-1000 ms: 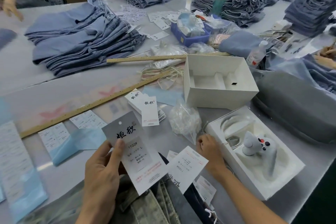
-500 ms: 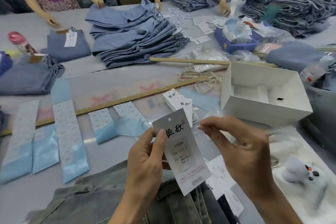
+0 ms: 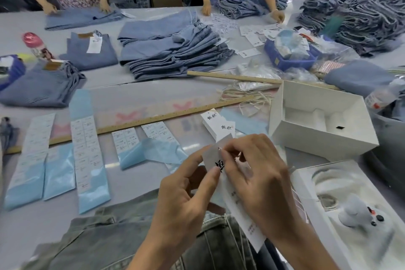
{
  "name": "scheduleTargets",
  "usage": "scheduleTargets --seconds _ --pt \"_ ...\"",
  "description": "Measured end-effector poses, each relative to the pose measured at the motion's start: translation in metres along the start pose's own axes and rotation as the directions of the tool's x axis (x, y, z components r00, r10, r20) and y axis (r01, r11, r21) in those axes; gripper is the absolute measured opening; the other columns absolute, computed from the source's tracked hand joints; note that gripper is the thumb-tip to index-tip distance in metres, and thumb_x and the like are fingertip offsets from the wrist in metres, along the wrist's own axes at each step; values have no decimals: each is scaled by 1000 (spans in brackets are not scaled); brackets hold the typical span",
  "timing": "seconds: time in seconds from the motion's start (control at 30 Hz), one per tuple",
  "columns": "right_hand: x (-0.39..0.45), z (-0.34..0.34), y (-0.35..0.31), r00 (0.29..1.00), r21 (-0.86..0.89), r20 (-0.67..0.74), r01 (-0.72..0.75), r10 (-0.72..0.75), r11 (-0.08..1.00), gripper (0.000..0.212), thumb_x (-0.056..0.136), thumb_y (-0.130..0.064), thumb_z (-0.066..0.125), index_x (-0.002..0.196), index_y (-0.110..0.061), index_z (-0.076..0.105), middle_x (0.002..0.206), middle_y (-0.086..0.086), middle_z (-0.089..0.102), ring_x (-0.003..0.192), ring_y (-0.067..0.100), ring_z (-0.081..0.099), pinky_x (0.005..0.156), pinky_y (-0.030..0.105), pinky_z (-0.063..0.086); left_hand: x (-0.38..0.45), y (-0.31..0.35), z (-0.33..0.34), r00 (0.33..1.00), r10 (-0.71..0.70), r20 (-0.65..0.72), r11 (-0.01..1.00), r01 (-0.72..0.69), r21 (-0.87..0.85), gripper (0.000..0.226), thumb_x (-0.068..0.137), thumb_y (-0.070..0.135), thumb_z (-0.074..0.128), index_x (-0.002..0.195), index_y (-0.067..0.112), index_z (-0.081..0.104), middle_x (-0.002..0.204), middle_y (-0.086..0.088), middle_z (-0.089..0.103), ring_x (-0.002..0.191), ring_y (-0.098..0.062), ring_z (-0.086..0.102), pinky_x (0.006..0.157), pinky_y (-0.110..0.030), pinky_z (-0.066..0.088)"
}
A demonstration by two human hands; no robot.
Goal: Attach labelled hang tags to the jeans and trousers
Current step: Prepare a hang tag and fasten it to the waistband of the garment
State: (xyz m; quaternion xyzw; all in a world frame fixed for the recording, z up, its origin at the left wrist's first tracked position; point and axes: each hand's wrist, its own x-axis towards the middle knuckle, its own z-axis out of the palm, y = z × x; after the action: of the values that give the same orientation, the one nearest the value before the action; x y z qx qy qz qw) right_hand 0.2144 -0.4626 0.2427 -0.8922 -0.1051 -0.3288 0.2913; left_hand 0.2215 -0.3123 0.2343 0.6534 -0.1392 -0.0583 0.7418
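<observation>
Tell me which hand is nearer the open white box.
Right. The right hand, pinching the hang tag, is just left of the box; the left hand holds the tag's far side, farther left.

left hand pinches white hang tag | right hand fingers curl at tag's top | grey jeans lie under both hands | white open box just beyond on table
</observation>
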Motion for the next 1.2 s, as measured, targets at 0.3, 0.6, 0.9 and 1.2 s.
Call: scheduleTargets --seconds 0.3,0.6,0.9,1.2 --pt "-3 -16 -6 983 -47 173 65 -56 997 4 96 -12 64 94 -10 67 89 -1 61 84 17 54 73 33 49 10 0 -20 998 14 55 1000 -15 9 18 87 25 65 102 25 76 97 -5 75 80 -24 73 57 -38 62" --pt "-3 -42 -11 997 0 54 -52 52 999 14 99 -12 63 111 -7 69 109 -1 63 96 13 60 85 31 53 26 22 -23 884 396 248 570 -448 688 6 97 20 64 95 17 69 83 8 71 71 -15 68 45 -37 54" --pt "4 -54 -42 970 127 -216 -81 107 989 18 97 -18 67 113 -24 64 104 -18 66 101 -4 63 88 10 43 30 97 2 686 554 471 411 -718 561 9 100 16 63 99 11 70 89 4 67 79 -20 60 55 -37 50" --pt "-42 -38 -41 997 166 13 -81 80 983 7 91 -15 74 97 -12 77 85 -8 68 70 9 62 64 25 50 -14 17 -29 911 320 261 814 -405 416 4 97 31 65 97 26 66 82 20 63 68 -10 63 49 -28 50"
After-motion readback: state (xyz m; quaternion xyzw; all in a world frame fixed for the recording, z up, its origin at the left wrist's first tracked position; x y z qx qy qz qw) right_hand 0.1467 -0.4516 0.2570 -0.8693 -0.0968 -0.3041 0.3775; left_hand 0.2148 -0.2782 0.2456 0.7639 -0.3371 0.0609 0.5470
